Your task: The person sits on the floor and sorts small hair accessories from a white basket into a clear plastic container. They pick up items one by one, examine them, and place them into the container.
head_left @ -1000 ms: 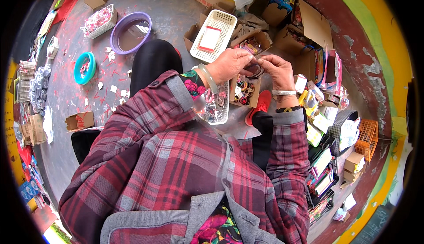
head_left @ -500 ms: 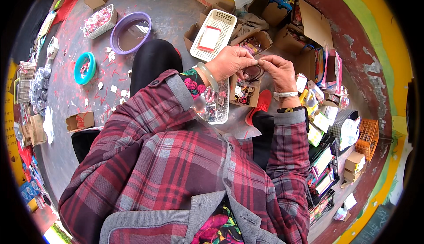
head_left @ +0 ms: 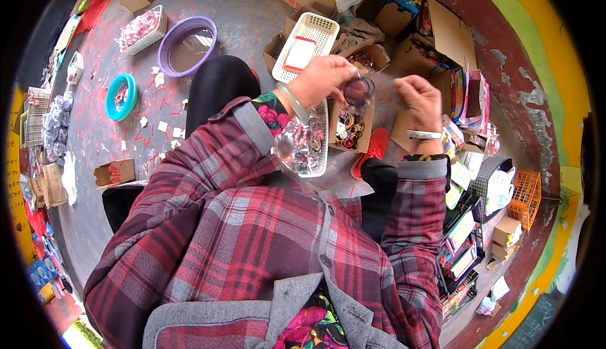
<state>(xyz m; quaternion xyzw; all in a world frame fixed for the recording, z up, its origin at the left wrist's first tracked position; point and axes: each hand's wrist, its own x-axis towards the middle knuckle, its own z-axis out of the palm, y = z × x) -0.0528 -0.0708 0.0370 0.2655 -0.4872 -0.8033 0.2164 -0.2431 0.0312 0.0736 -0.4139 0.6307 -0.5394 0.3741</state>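
The left hand pinches dark loops, blurred just right of its fingertips; the right hand, apart, has fingertips closed together, any hold unclear. Beyond, a purple basin stands on grey floor, with a maroon wall rightmost.

I'm logging a dark loop upper centre, maroon-grey plaid jacket lower centre, red shoe mid-frame. Upper left: purple basin, teal basin. Top centre: cream basket. Right: orange crate.
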